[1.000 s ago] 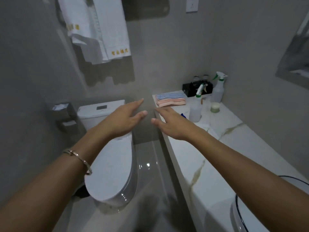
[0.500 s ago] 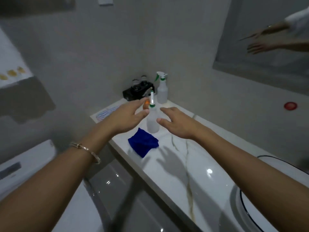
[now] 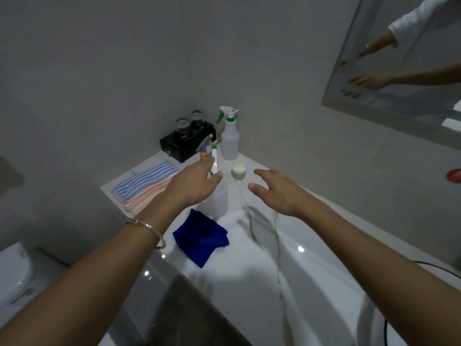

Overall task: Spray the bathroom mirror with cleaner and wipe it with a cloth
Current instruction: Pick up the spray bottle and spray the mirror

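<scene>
While above the counter [image 3: 249, 283], spreads left hand [image 3: 192, 186] before the spray bottle [image 3: 221, 198], right hand [image 3: 277, 193], also spread, right of it.

A translucent spray bottle [image 3: 220, 198] with a white-and-green head stands upright on the surface [image 3: 249, 270]. A crumpled blue cloth [image 3: 199, 237] lies just before it, perhaps touching. The mirror [image 3: 399, 71] hangs on the wall, upper right.
</scene>
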### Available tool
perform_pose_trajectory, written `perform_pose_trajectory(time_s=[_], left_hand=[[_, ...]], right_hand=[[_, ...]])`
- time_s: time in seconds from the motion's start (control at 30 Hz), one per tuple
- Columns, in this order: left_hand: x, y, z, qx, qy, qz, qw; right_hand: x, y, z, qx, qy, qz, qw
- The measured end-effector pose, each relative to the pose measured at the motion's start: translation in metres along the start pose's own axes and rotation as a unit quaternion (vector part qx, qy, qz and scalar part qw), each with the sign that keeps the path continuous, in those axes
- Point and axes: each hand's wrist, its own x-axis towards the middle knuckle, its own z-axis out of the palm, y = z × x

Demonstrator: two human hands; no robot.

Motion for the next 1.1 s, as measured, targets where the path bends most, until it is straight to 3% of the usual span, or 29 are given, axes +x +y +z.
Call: perform_pose_trajectory(time_s=[0.2,0.47,0.73,0.83,0.93,1.1], left_hand=[[0.061,-0.023,0.032,-0.051,-0.033,-0.097,0.993],[0.125,-0.044,0.059,-0.101,-0.059,-0.137,0.984],[0.141,-0.016,0.054,0.020,-0.014,-0.024,0.999],[0.136,0.035,0.027,0.008,0.003,0.034,0.999],[0.128,0.094,0.002,-0.033,0.021,0.119,0.992],[0.105,0.187,-0.050,-0.087,0.057,0.207,0.973]], right_hand=[[0.031,0.025,0.013,0.013,-0.012,0.058,0.998],[0.051,0.037,0.029,0.012,-0.022,0.161,0.987],[0.061,0.022,0.027,0.045,0.004,0.170,0.984],[0.057,0.015,0.013,0.075,0.069,0.157,0.982],[0.047,0.009,-0.016,0.114,0.187,0.118,0.968],[0.022,0.008,-0.088,0.125,0.383,0.071,0.912]])
